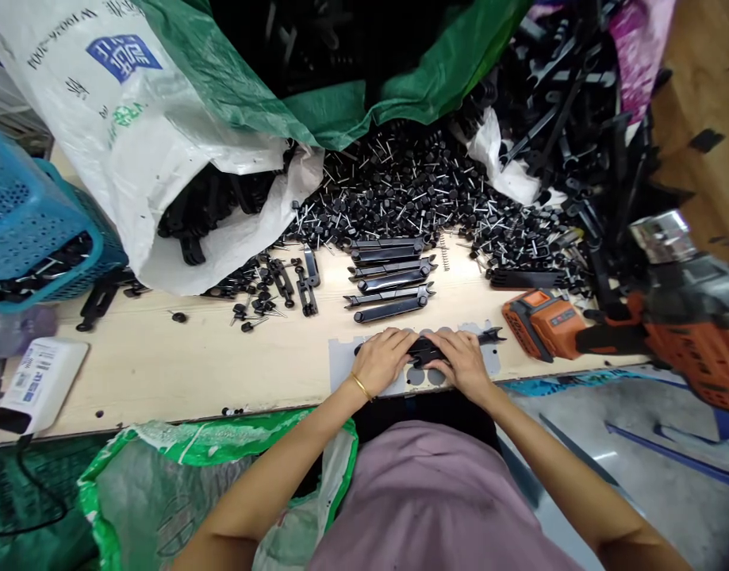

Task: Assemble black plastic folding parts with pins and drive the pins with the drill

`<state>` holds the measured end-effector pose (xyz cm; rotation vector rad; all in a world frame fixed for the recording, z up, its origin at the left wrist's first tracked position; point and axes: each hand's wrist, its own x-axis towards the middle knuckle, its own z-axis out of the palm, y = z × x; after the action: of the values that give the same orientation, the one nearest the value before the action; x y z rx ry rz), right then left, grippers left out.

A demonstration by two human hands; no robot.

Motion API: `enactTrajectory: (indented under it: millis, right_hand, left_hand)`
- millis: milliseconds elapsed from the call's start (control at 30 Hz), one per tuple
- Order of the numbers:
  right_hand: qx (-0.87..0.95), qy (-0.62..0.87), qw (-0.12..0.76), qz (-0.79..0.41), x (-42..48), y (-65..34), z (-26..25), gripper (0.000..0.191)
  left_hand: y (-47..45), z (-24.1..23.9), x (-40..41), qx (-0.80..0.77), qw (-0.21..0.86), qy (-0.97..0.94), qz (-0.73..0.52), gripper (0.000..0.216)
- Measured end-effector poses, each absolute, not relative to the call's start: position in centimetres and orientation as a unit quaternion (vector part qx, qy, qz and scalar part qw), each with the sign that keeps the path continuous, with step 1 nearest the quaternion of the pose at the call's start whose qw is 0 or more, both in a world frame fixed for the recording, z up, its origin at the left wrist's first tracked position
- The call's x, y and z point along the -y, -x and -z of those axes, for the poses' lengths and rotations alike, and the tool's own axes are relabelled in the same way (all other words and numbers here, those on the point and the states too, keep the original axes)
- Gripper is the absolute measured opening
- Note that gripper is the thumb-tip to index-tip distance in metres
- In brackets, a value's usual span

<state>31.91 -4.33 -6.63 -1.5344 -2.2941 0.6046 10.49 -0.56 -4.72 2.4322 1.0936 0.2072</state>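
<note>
Pinning the black part (424,350) flat on the grey plate (339,358) at the near edge of the table (162,361), I curl my left hand (383,362) and right hand (462,365) closed over its ends, probably to stop it sliding.

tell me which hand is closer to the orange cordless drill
Right. The right hand lies just left of the orange cordless drill; the left hand is farther left, past the black part both grip.
</note>
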Motion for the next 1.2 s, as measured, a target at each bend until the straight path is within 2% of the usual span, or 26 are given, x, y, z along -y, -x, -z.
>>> enactTrajectory:
  millis: [300,433,533,667,733,833,933,1067,1200]
  right_hand:
    - [0.792,0.541,0.150,-0.239,4.4,-31.7,5.8,0.047]
    - [0.768,0.523,0.206,-0.307,0.5,-32.5,3.9,0.044]
    - [0.724,0.598,0.262,-0.223,-5.8,-33.9,3.6,0.036]
    - [0.701,0.689,0.173,-0.056,-13.8,-34.9,5.2,0.029]
    - [0.704,0.695,0.143,-0.027,-15.8,-35.1,5.9,0.025]
    - [0.700,0.696,0.161,-0.018,-16.0,-35.7,6.1,0.021]
    - [0.676,0.691,0.246,-0.074,-14.0,-36.3,5.2,0.023]
    - [0.629,0.657,0.341,-0.238,-8.6,-36.2,3.2,0.029]
    - [0.647,0.611,0.314,-0.331,-2.1,-35.4,0.7,0.030]
  left_hand:
    - [-10.3,4.5,-0.2,-0.381,0.233,-0.892,-0.072,0.036]
    - [-10.3,4.4,-1.1,-0.394,0.222,-0.889,-0.078,0.036]
    - [-10.4,3.8,-0.8,-0.398,0.208,-0.888,-0.099,0.038]
    - [-9.2,2.5,0.1,-0.390,0.190,-0.882,-0.184,0.042]
    - [-7.5,2.0,-0.4,-0.435,0.160,-0.856,-0.229,0.037]
    - [-4.2,1.9,-3.0,-0.547,0.092,-0.788,-0.265,0.028]
    - [-2.0,2.5,-7.7,-0.612,0.056,-0.746,-0.256,0.028]
    - [-2.2,3.8,-14.4,-0.629,0.051,-0.751,-0.196,0.040]
    - [-3.0,5.3,-17.8,-0.649,0.082,-0.738,-0.166,0.040]
